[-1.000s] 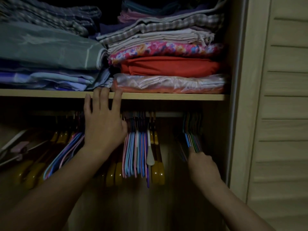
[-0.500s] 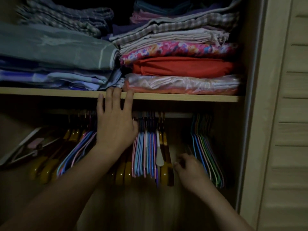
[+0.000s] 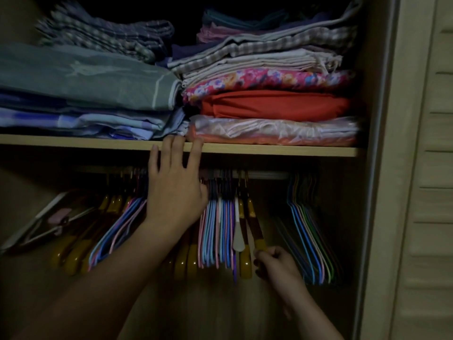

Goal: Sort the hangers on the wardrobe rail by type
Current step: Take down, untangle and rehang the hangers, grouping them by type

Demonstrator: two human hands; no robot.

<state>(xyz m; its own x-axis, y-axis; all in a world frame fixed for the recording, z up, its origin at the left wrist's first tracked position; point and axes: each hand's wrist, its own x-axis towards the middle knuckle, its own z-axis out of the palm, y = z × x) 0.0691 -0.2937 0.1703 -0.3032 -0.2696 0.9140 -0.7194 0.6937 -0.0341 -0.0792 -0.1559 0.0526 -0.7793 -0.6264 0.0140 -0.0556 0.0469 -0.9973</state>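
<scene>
A rail [image 3: 267, 174] runs under the shelf. At its right end hangs a separate bunch of thin coloured wire hangers [image 3: 310, 231]. The middle bunch mixes thin pink and blue hangers [image 3: 215, 231], a white one [image 3: 238, 231] and brown wooden hangers [image 3: 255, 229]. More wooden hangers [image 3: 73, 253] and thin ones [image 3: 115, 231] hang tilted at the left. My left hand [image 3: 175, 195] lies flat over the hooks, fingers spread, fingertips on the shelf edge. My right hand [image 3: 277, 266] pinches the lower end of the rightmost wooden hanger.
The wooden shelf [image 3: 294, 151] above carries stacks of folded fabric [image 3: 272, 106]. A louvred wardrobe door [image 3: 426, 168] stands at the right. A flat framed object [image 3: 41, 224] leans in the dark left corner.
My right hand left the thin hangers at the right end, moved left and took hold of the wooden hanger's tip. My left hand stayed by the shelf edge.
</scene>
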